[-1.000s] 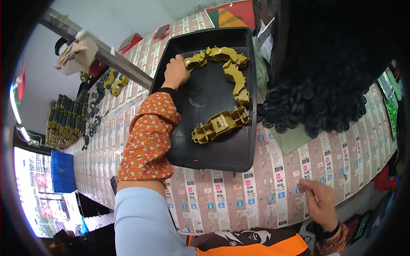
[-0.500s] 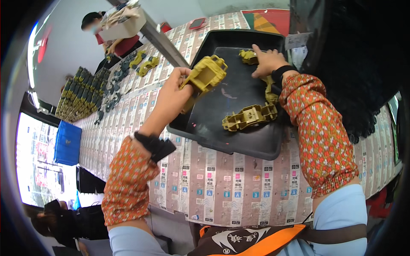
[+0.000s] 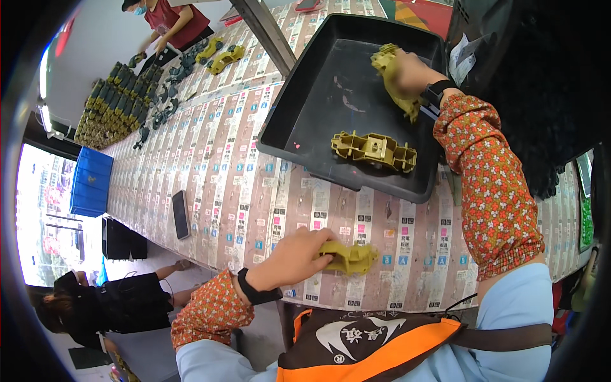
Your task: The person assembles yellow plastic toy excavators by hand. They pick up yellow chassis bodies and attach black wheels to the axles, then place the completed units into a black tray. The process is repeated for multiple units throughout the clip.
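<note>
My left hand (image 3: 300,257) grips a yellow-olive plastic moulded part (image 3: 351,257) and holds it on the paper-covered table near its front edge. My right hand (image 3: 412,71) reaches into the black tray (image 3: 304,113) and closes around another yellow-olive part (image 3: 391,71) at the tray's far right side; motion blur hides the fingers' exact hold. A third yellow-olive part (image 3: 373,150) lies flat in the tray's near half, untouched. Both forearms wear orange flowered sleeves and black wristbands.
A black phone (image 3: 181,214) lies on the table at the left. Farther along, rows of dark green parts (image 3: 105,113) and some yellow ones (image 3: 224,56) lie before a person in red (image 3: 170,20). A blue crate (image 3: 90,181) stands beside the table; black fabric (image 3: 541,95) is at the right.
My left hand has carried a yellow part out of the tray down to the table's front edge. My right hand stays at the tray's far right on another part.
</note>
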Demonstrator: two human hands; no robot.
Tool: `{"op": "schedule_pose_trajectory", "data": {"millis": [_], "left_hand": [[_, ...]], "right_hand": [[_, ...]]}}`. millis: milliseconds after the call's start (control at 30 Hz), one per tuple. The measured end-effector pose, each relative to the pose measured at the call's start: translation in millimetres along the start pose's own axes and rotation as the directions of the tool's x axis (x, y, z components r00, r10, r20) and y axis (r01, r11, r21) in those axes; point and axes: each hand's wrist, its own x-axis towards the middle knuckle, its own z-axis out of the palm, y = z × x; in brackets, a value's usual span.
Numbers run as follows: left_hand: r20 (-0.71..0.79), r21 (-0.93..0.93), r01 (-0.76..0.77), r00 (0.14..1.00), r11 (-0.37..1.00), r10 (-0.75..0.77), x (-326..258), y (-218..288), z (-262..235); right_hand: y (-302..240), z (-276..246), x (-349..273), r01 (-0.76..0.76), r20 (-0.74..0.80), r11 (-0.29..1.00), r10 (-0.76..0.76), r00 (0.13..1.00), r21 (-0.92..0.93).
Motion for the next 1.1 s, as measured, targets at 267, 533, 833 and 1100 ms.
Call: {"op": "schedule_pose_trajectory", "data": {"millis": [267,533,833,1100], "left_hand": [[-0.25,0.062,-0.26,0.931,0.964,0.267,48.2,29.7,-51.8],[-0.101,0.324,-0.048,0.991,0.945,0.085,144.6,41.6,-92.9],[-0.165,0.16,-0.131,0.974,0.978,0.157,179.5,14.6,-85.3],[-0.674,-0.206,-0.327,0.731,0.922,0.109,96.0,-3.7,-121.4]], "right_hand": [[-38.2,3.1,-39.9,0.102,0.226,0.986,-0.07,0.972,-0.132],[-55.8,-12.2,-37.7,-0.041,0.39,0.964,0.145,0.909,-0.264],[-24.7,-2.8,-8.0,0.163,0.314,0.947,-0.072,0.947,-0.277],[-74.6,-104.7,-153.6,0.599,-0.207,0.664,-0.575,0.792,0.447]]}}
